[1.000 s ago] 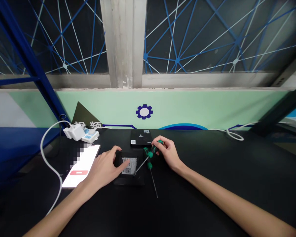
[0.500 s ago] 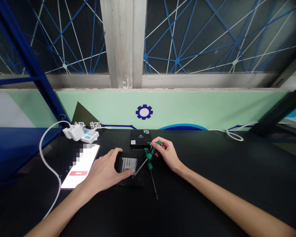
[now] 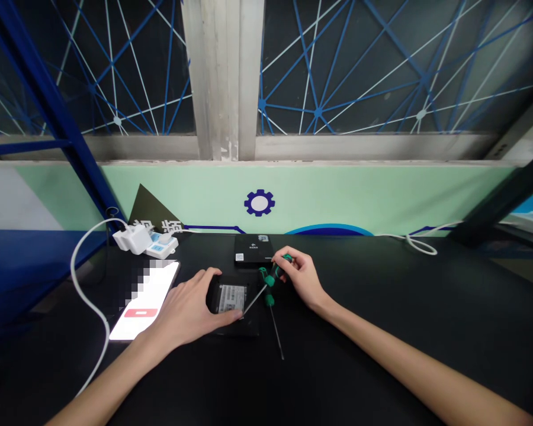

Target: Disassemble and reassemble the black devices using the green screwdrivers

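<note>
A small black device with a white label [image 3: 231, 298] lies flat on the black table [image 3: 382, 331]. My left hand [image 3: 190, 310] clasps its left side, thumb at the far edge and fingertips at the near edge of the label. My right hand [image 3: 299, 277] pinches the green-and-black handle of a screwdriver [image 3: 266, 283], whose thin shaft slants down-left with the tip on the device's near right corner. A second green-handled screwdriver [image 3: 274, 322] lies loose on the table just right of the device.
A flat black box [image 3: 253, 249] sits behind the device. A lit phone [image 3: 144, 300] lies to the left, with a white cable [image 3: 86, 296] looping to a white charger and power strip [image 3: 144, 242]. Another white cable [image 3: 420, 244] lies at the back right by the green wall.
My left hand has slid slightly down the device, fingertips now at the label's near edge. The screwdriver tip stays at the same corner; my right hand has barely shifted.
</note>
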